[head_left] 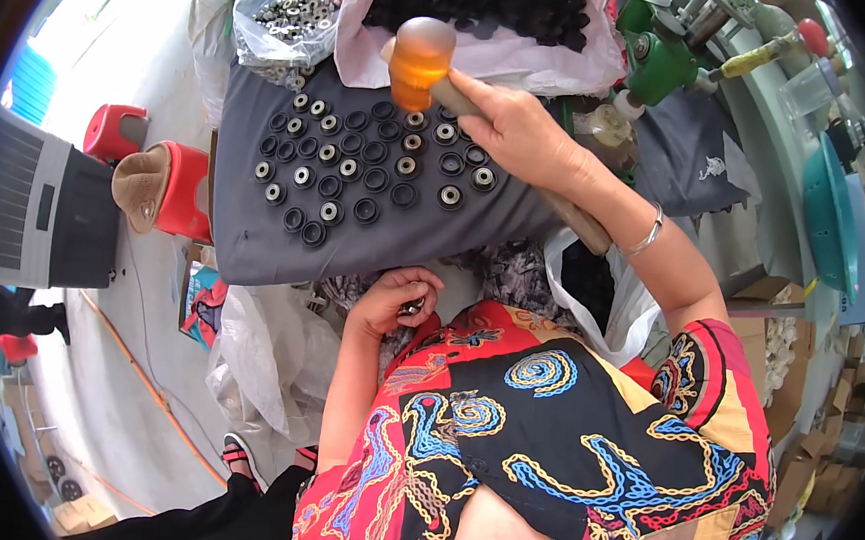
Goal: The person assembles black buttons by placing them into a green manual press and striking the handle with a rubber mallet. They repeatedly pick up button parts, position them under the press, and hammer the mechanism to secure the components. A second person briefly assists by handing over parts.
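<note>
Small metal rings (pixel 413 307) sit closest to us, pinched in our left hand (pixel 390 302), fingers curled shut around them above our lap. Farther out, our right hand (pixel 518 125) grips a wooden-handled mallet (pixel 419 63), its orange head over rows of black rings (pixel 359 170) on the grey-covered table (pixel 253 247).

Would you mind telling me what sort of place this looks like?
Probably a small assembly workshop: rows of round black and metal rings on a grey cloth-covered board, an orange-headed mallet in the right hand, stacked cardboard boxes.
</note>
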Demonstrator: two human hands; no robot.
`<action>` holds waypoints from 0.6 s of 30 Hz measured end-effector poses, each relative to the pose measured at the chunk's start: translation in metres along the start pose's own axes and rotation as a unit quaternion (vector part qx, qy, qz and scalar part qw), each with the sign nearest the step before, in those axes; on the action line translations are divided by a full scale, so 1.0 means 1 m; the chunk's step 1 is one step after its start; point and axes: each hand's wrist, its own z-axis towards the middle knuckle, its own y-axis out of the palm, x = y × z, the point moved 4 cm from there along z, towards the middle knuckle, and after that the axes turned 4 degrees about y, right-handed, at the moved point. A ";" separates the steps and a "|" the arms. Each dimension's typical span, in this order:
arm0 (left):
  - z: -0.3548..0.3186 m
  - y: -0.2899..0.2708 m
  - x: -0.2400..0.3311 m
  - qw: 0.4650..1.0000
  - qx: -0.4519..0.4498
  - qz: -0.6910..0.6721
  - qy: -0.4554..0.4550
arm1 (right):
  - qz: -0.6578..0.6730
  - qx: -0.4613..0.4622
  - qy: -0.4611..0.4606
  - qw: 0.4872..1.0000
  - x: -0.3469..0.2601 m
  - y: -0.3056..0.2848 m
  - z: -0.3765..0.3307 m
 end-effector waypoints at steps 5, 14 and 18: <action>-0.002 0.002 0.001 1.000 0.006 0.005 -0.007 | -0.018 -0.085 0.074 0.993 0.012 0.031 -0.003; 0.000 0.000 0.002 1.000 0.018 0.008 -0.006 | -0.046 -0.065 0.064 0.995 0.014 0.032 -0.005; -0.005 0.000 0.001 1.000 0.008 0.007 0.005 | 0.029 -0.031 0.035 0.998 0.017 0.016 -0.006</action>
